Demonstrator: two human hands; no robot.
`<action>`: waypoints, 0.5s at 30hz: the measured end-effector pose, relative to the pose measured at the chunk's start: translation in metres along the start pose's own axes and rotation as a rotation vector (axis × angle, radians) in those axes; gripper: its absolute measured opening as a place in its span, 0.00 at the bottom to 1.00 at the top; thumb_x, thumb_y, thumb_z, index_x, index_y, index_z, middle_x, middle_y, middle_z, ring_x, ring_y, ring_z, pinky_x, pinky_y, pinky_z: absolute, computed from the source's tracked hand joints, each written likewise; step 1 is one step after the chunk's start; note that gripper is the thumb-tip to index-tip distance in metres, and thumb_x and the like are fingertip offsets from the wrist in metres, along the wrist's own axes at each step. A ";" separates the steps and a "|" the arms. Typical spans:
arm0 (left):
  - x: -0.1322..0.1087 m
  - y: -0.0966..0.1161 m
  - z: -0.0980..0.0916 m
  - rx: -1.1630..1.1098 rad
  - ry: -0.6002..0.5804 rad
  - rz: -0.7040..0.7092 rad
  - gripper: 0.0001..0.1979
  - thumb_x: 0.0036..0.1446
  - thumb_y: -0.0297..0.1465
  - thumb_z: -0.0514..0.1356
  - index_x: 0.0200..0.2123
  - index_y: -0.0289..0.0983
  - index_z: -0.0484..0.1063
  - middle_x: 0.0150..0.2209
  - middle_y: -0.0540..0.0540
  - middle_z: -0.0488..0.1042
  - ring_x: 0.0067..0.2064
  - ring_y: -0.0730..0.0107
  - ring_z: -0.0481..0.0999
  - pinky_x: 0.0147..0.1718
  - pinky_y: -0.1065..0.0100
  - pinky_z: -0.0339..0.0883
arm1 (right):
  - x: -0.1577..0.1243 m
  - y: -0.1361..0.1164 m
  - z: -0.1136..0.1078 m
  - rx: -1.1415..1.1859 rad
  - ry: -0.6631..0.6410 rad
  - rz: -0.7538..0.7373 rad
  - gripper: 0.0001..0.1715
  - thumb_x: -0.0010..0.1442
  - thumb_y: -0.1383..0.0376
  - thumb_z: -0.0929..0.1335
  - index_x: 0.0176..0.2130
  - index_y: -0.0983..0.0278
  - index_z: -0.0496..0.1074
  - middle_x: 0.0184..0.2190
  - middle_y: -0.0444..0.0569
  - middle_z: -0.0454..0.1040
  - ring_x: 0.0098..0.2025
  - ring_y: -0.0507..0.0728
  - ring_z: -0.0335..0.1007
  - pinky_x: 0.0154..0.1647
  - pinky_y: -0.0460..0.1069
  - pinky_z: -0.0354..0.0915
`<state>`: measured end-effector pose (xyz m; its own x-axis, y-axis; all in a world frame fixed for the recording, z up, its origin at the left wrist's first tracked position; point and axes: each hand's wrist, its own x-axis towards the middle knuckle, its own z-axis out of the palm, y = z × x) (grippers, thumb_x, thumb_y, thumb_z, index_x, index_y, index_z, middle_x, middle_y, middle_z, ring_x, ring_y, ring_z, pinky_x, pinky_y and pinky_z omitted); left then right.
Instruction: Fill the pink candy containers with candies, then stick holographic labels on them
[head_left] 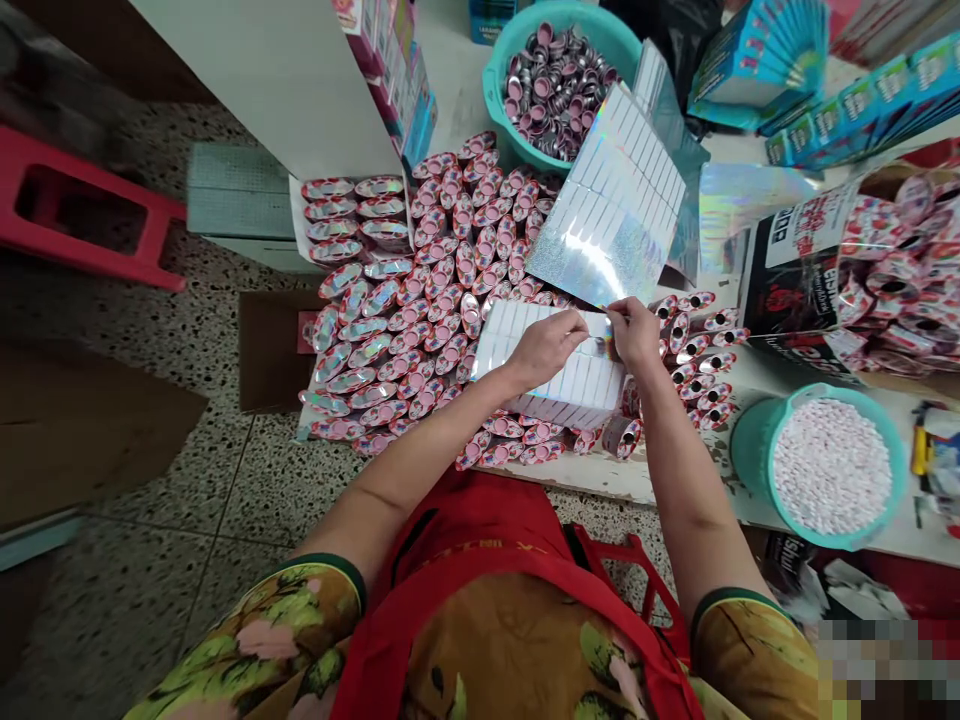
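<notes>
A stack of white label sheets (525,405), ruled into narrow strips, lies on upright pink-and-red printed packages (442,330). Over its top sheet, my left hand (546,350) is closed in a pinch; what is between its fingertips is too small to make out. My right hand (636,335) is closed at the stack's upper right corner, pinching a small shiny sticker (604,346). Just beyond both hands, a holographic sticker sheet (619,195) leans toward the teal basin. Packages with dark round openings (694,348) stand right of my right hand.
A teal basin (491,95) holds many pink-and-silver caps. At right are a bucket (757,450) of small white pieces and a carton (787,280) full of printed packages. Blue boxes (862,110) line the back. A red stool (90,205) stands at left.
</notes>
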<state>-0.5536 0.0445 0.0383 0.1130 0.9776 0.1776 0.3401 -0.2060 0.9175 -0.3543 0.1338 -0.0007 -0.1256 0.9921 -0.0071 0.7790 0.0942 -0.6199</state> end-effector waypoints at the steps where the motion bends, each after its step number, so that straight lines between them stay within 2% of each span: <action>1: -0.010 0.005 -0.008 -0.110 0.031 -0.079 0.06 0.65 0.29 0.57 0.33 0.38 0.68 0.33 0.48 0.75 0.38 0.69 0.75 0.43 0.66 0.68 | -0.001 -0.002 -0.003 -0.100 0.051 -0.019 0.11 0.62 0.63 0.66 0.42 0.63 0.76 0.45 0.56 0.77 0.51 0.65 0.70 0.57 0.64 0.64; 3: -0.032 0.012 -0.027 -0.298 0.089 -0.233 0.06 0.65 0.32 0.58 0.34 0.37 0.68 0.31 0.50 0.73 0.35 0.73 0.76 0.37 0.70 0.69 | -0.009 -0.012 -0.008 -0.203 0.161 -0.081 0.15 0.65 0.58 0.66 0.47 0.62 0.76 0.55 0.60 0.72 0.60 0.69 0.64 0.61 0.68 0.60; 4: -0.043 0.014 -0.036 -0.361 0.111 -0.291 0.07 0.64 0.33 0.59 0.33 0.37 0.68 0.31 0.50 0.73 0.34 0.74 0.77 0.36 0.72 0.69 | -0.017 -0.020 -0.008 -0.176 0.195 -0.116 0.19 0.67 0.54 0.65 0.49 0.62 0.76 0.58 0.60 0.69 0.63 0.70 0.61 0.62 0.68 0.60; 6: -0.065 0.014 -0.056 -0.419 0.149 -0.368 0.08 0.62 0.34 0.62 0.33 0.36 0.68 0.31 0.51 0.73 0.33 0.75 0.78 0.34 0.73 0.70 | -0.037 -0.044 -0.002 0.044 0.133 -0.138 0.28 0.70 0.46 0.60 0.53 0.60 0.74 0.59 0.59 0.68 0.61 0.67 0.64 0.57 0.65 0.65; 7: -0.077 0.012 -0.065 -0.424 0.172 -0.390 0.08 0.61 0.34 0.62 0.33 0.36 0.68 0.31 0.51 0.73 0.33 0.75 0.79 0.33 0.74 0.70 | -0.050 -0.057 0.005 0.205 0.024 -0.118 0.32 0.69 0.42 0.57 0.53 0.59 0.74 0.57 0.59 0.70 0.57 0.65 0.68 0.53 0.62 0.68; 9: -0.101 0.008 -0.083 -0.415 0.233 -0.423 0.08 0.60 0.34 0.63 0.33 0.36 0.69 0.30 0.51 0.73 0.32 0.74 0.79 0.32 0.74 0.70 | -0.075 -0.085 0.024 0.517 -0.277 -0.034 0.41 0.66 0.35 0.54 0.53 0.59 0.73 0.53 0.57 0.74 0.48 0.61 0.74 0.43 0.56 0.72; 11: -0.125 0.004 -0.100 -0.408 0.300 -0.460 0.08 0.61 0.34 0.62 0.33 0.36 0.69 0.29 0.51 0.74 0.31 0.74 0.79 0.30 0.75 0.69 | -0.097 -0.112 0.047 0.706 -0.541 0.058 0.44 0.61 0.30 0.57 0.52 0.59 0.73 0.50 0.55 0.75 0.42 0.58 0.75 0.38 0.52 0.72; 13: -0.149 0.000 -0.116 -0.413 0.356 -0.500 0.08 0.60 0.34 0.62 0.33 0.36 0.69 0.28 0.51 0.75 0.30 0.74 0.79 0.28 0.75 0.69 | -0.113 -0.135 0.070 0.764 -0.699 0.100 0.41 0.55 0.31 0.66 0.50 0.59 0.73 0.45 0.51 0.76 0.39 0.56 0.74 0.36 0.50 0.70; 15: -0.172 -0.004 -0.129 -0.426 0.408 -0.526 0.08 0.60 0.33 0.63 0.33 0.36 0.69 0.28 0.51 0.76 0.29 0.74 0.78 0.29 0.74 0.69 | -0.124 -0.156 0.092 0.768 -0.794 0.092 0.35 0.50 0.38 0.74 0.45 0.60 0.74 0.37 0.46 0.75 0.34 0.54 0.71 0.33 0.48 0.68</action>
<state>-0.6953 -0.1176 0.0497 -0.3428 0.8976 -0.2770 -0.1419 0.2420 0.9598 -0.5168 -0.0118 0.0244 -0.6592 0.6314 -0.4084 0.2516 -0.3266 -0.9110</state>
